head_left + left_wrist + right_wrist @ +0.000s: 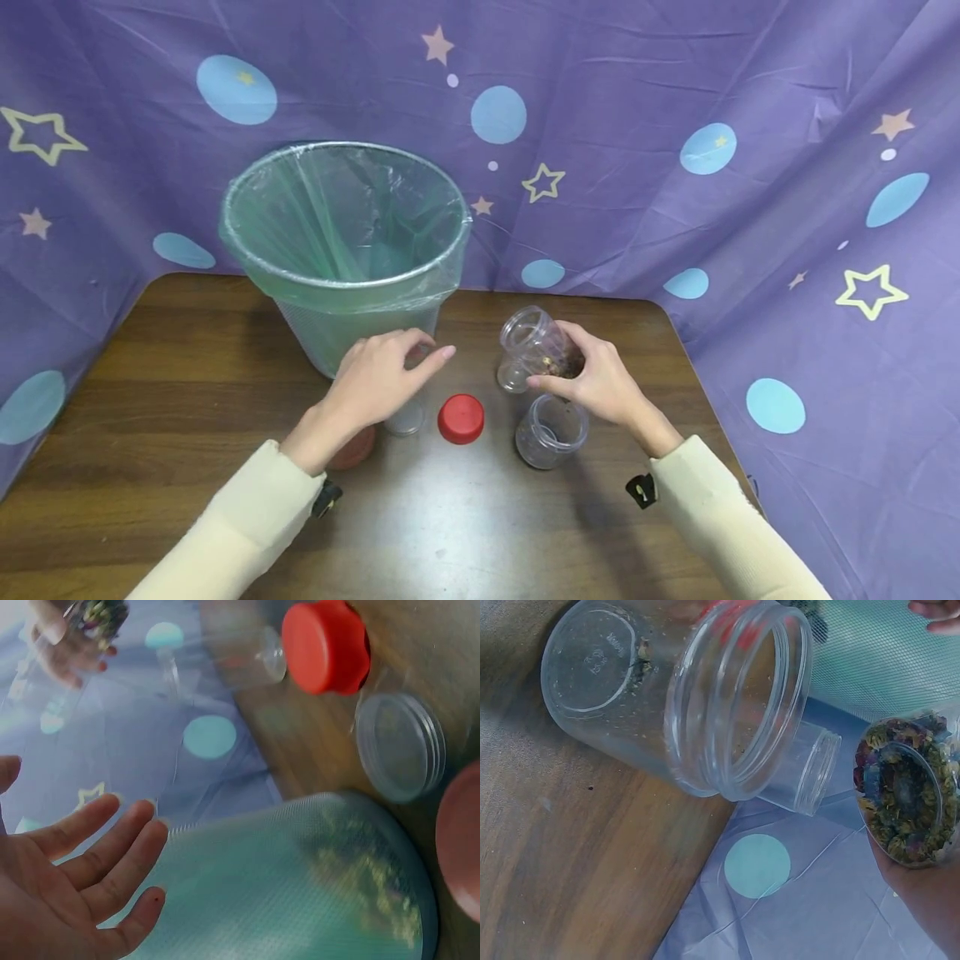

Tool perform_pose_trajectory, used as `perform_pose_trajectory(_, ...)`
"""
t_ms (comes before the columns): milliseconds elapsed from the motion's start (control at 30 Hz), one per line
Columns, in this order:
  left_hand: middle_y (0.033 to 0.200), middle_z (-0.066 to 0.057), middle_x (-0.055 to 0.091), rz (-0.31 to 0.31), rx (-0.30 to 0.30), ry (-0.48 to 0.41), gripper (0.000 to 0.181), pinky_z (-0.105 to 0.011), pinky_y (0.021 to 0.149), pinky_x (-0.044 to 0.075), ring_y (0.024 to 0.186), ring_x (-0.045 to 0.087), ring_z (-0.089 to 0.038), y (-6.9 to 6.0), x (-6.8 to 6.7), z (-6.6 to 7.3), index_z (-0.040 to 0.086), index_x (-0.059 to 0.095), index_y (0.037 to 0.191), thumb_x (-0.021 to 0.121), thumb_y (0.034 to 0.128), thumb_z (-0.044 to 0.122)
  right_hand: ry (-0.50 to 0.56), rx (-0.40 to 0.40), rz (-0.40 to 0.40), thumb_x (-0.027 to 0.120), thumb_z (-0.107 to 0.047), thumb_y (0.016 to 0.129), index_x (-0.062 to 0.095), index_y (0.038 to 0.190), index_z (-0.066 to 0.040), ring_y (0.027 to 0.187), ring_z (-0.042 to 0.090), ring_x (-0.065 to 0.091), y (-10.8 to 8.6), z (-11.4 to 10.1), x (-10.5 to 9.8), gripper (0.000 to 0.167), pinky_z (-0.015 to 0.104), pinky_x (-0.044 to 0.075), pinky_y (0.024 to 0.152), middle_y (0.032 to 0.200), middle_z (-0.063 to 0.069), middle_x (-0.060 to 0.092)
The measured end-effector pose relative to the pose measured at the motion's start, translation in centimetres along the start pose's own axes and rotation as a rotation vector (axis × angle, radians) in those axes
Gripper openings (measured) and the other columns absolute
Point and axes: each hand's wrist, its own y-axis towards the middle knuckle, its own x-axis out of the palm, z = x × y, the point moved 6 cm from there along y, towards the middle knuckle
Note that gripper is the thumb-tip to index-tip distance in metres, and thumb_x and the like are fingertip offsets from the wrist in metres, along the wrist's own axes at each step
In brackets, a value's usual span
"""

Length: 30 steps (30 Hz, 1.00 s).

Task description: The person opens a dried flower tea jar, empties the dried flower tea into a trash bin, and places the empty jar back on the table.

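My right hand (607,383) grips a clear plastic jar (528,333) by its lower part and holds it tilted above the table. Dried flowers (885,825) lie at the jar's bottom end, as the right wrist view shows. Just below stands a wide clear jar (551,433) with a few crumbs inside, and a narrower clear jar (512,377) is behind it. My left hand (375,377) hovers in front of the bin (307,325), its fingers loosely bent with nothing in them. A red lid (461,418) lies between the hands.
A green bag lines the mesh bin, with dried flowers (367,885) showing through its lower wall. Partly beneath my left hand are a clear round container (406,418) and a reddish round lid (354,450). A purple patterned cloth (600,83) hangs behind the wooden table (450,533).
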Motion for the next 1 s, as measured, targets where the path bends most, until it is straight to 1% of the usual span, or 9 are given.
perform_pose_trajectory(133, 0.104, -0.001, 0.074, -0.023, -0.003, -0.014, 0.047, -0.047, 0.085, 0.053, 0.098, 0.070, -0.024, -0.2, -0.9, -0.8, 0.016, 0.072, 0.111, 0.052, 0.0960, 0.056, -0.006, 0.012, 0.005, 0.087, -0.042, 0.071, 0.057, 0.133, -0.021, 0.096, 0.015, 0.066, -0.1, 0.2, -0.1, 0.072, 0.036, 0.053, 0.084, 0.112, -0.003, 0.070)
perform_pose_trajectory(233, 0.105, -0.002, 0.075, -0.067, -0.008, -0.041, 0.046, -0.048, 0.088, 0.052, 0.102, 0.069, -0.024, -0.4, -1.3, -1.4, 0.015, 0.071, 0.113, 0.053, 0.0962, 0.054, -0.013, 0.013, 0.002, 0.086, -0.043, 0.071, 0.056, 0.133, -0.020, 0.097, 0.015, 0.065, -0.1, 0.4, -0.1, 0.072, 0.036, 0.053, 0.084, 0.113, -0.003, 0.070)
perform_pose_trajectory(300, 0.105, -0.002, 0.074, -0.105, 0.000, -0.070, 0.042, -0.047, 0.090, 0.052, 0.102, 0.069, -0.022, -0.5, -1.6, -1.9, 0.016, 0.070, 0.114, 0.054, 0.0966, 0.051, -0.018, 0.008, 0.006, 0.086, -0.043, 0.071, 0.057, 0.133, -0.020, 0.097, 0.015, 0.065, 0.0, 0.4, -0.2, 0.072, 0.036, 0.053, 0.084, 0.112, -0.003, 0.070)
perform_pose_trajectory(433, 0.101, 0.002, 0.073, -0.185, 0.050, -0.134, 0.032, -0.042, 0.089, 0.054, 0.098, 0.068, -0.015, -0.7, -2.1, -2.6, 0.017, 0.069, 0.114, 0.060, 0.0964, 0.041, -0.020, 0.004, 0.012, 0.087, -0.042, 0.071, 0.057, 0.132, -0.020, 0.098, 0.015, 0.065, 0.2, 0.3, -0.4, 0.072, 0.036, 0.053, 0.084, 0.113, -0.003, 0.070)
perform_pose_trajectory(567, 0.100, 0.006, 0.073, -0.247, 0.101, -0.196, 0.028, -0.038, 0.089, 0.055, 0.096, 0.067, -0.010, -0.9, -2.4, -3.0, 0.017, 0.068, 0.116, 0.063, 0.0957, 0.036, -0.025, 0.012, 0.015, 0.087, -0.041, 0.071, 0.057, 0.133, -0.020, 0.099, 0.016, 0.065, 0.3, 0.4, -0.5, 0.072, 0.037, 0.053, 0.086, 0.115, -0.002, 0.070)
perform_pose_trajectory(667, 0.100, 0.007, 0.073, -0.263, 0.119, -0.230, 0.027, -0.032, 0.087, 0.055, 0.096, 0.067, -0.008, -0.9, -2.8, -3.4, 0.018, 0.068, 0.116, 0.063, 0.0957, 0.034, -0.031, 0.011, 0.020, 0.087, -0.041, 0.071, 0.057, 0.133, -0.019, 0.100, 0.017, 0.066, 0.3, 0.4, -0.6, 0.072, 0.037, 0.053, 0.086, 0.115, -0.001, 0.070)
perform_pose_trajectory(767, 0.098, 0.006, 0.073, -0.264, 0.120, -0.250, 0.025, -0.026, 0.085, 0.054, 0.094, 0.066, -0.008, -0.9, -3.3, -4.1, 0.018, 0.069, 0.115, 0.064, 0.0955, 0.033, -0.031, 0.009, 0.028, 0.087, -0.040, 0.070, 0.057, 0.133, -0.019, 0.101, 0.018, 0.066, 0.4, 0.3, -0.9, 0.073, 0.038, 0.053, 0.087, 0.116, 0.000, 0.070)
perform_pose_trajectory(900, 0.095, 0.008, 0.073, -0.280, 0.103, -0.260, 0.021, -0.023, 0.082, 0.053, 0.091, 0.067, -0.005, -1.0, -4.0, -5.1, 0.020, 0.070, 0.111, 0.065, 0.0950, 0.033, -0.022, 0.009, 0.044, 0.088, -0.039, 0.070, 0.057, 0.134, -0.017, 0.103, 0.020, 0.066, 0.6, 0.2, -1.3, 0.074, 0.039, 0.052, 0.087, 0.118, 0.002, 0.070)
perform_pose_trajectory(1000, 0.094, 0.007, 0.073, -0.295, 0.105, -0.282, 0.018, -0.023, 0.080, 0.054, 0.088, 0.067, -0.003, -1.2, -4.7, -5.7, 0.020, 0.071, 0.108, 0.064, 0.0955, 0.031, -0.013, 0.015, 0.050, 0.087, -0.038, 0.071, 0.056, 0.135, -0.017, 0.101, 0.019, 0.066, 0.8, 0.2, -1.7, 0.074, 0.037, 0.053, 0.085, 0.118, 0.002, 0.069)
